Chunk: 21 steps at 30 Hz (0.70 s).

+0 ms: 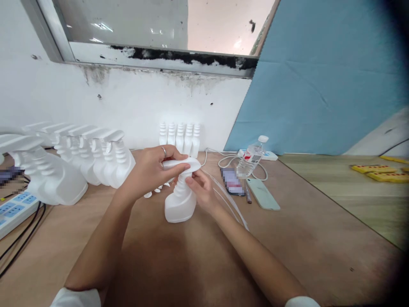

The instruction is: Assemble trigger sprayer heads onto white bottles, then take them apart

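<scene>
A white plastic spray bottle (pixel 180 208) with a ribbed neck stands on the table between my hands. My left hand (pixel 152 169), with a ring on one finger, is closed around the white spray head (pixel 194 163) on top, thumb in front and fingers behind. My right hand (pixel 205 192) pinches at the bottle's upper neck, just below the head. Its fingertips are partly behind the neck, so any small part between them is hidden. Several small white pieces (pixel 157 190) lie behind the bottle, beneath my left hand.
Similar headed bottles (pixel 119 164) crowd the left side, near a power strip (pixel 19 209). Ribbed white bottles (pixel 180 135) line the wall. Thin clear tubes (pixel 232 205), a water bottle (pixel 251 160), a dark phone (pixel 232 181), a pale green phone (pixel 262 194) and a pen (pixel 248 195) lie right.
</scene>
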Each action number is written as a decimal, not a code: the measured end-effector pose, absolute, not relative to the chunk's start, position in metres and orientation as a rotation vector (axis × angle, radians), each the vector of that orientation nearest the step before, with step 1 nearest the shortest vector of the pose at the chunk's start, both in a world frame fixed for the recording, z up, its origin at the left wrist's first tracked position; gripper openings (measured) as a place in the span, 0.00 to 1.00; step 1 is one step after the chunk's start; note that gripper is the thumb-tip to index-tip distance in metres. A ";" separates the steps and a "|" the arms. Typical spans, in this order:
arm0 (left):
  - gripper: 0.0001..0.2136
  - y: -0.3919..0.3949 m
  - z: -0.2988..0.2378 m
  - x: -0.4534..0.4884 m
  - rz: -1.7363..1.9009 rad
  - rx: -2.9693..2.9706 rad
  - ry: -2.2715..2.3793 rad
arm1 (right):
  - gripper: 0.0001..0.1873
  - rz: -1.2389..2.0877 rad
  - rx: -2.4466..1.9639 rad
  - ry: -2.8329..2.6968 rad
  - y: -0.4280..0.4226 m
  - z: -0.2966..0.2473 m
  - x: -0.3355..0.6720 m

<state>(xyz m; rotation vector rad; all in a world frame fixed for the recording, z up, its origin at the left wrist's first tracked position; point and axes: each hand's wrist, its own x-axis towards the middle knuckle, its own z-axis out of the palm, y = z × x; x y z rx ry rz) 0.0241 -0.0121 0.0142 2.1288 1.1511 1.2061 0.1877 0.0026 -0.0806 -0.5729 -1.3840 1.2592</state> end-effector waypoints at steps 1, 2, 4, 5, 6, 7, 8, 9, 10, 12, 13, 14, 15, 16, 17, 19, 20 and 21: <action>0.14 -0.012 0.014 0.024 1.211 2.138 1.157 | 0.23 1.240 -0.612 -1.360 0.002 -0.079 0.185; 0.13 -0.013 0.014 0.023 1.216 2.147 1.157 | 0.25 1.224 -0.640 -1.337 0.001 -0.078 0.183; 0.12 -0.012 0.014 0.024 1.220 2.161 1.151 | 0.26 1.213 -0.625 -1.323 0.000 -0.078 0.181; 0.12 -0.012 0.014 0.024 1.220 2.166 1.143 | 0.26 1.220 -0.584 -1.330 0.000 -0.078 0.180; 0.12 -0.012 0.014 0.025 1.217 2.170 1.134 | 0.25 1.233 -0.540 -1.342 -0.001 -0.078 0.180; 0.13 -0.012 0.014 0.026 1.215 2.172 1.126 | 0.25 1.248 -0.513 -1.351 -0.001 -0.078 0.179; 0.13 -0.011 0.013 0.026 1.217 2.176 1.118 | 0.24 1.251 -0.514 -1.348 -0.001 -0.078 0.179; 0.12 -0.011 0.013 0.026 1.215 2.183 1.112 | 0.25 1.235 -0.548 -1.336 -0.001 -0.078 0.179; 0.12 -0.011 0.013 0.026 1.216 2.194 1.107 | 0.25 1.206 -0.598 -1.323 -0.001 -0.078 0.178; 0.11 -0.011 0.012 0.026 1.224 2.208 1.108 | 0.27 1.147 -0.651 -1.320 -0.002 -0.077 0.177; 0.12 -0.011 0.012 0.025 1.225 2.209 1.111 | 0.26 1.134 -0.630 -1.331 -0.002 -0.077 0.177; 0.12 -0.011 0.012 0.025 1.225 2.202 1.117 | 0.25 1.137 -0.584 -1.346 -0.002 -0.077 0.176; 0.12 -0.012 0.012 0.025 1.226 2.190 1.121 | 0.24 1.155 -0.535 -1.358 -0.002 -0.078 0.176; 0.13 -0.012 0.012 0.024 1.223 2.179 1.124 | 0.23 1.173 -0.505 -1.360 -0.002 -0.078 0.176; 0.13 -0.012 0.012 0.024 1.216 2.171 1.128 | 0.22 1.178 -0.506 -1.349 -0.002 -0.079 0.176; 0.13 -0.013 0.013 0.025 1.207 2.176 1.131 | 0.24 1.159 -0.564 -1.324 -0.002 -0.081 0.176; 0.13 -0.013 0.013 0.025 1.206 2.186 1.134 | 0.25 1.151 -0.581 -1.323 -0.002 -0.081 0.176; 0.13 -0.013 0.014 0.025 1.207 2.198 1.137 | 0.25 1.149 -0.574 -1.329 -0.002 -0.082 0.176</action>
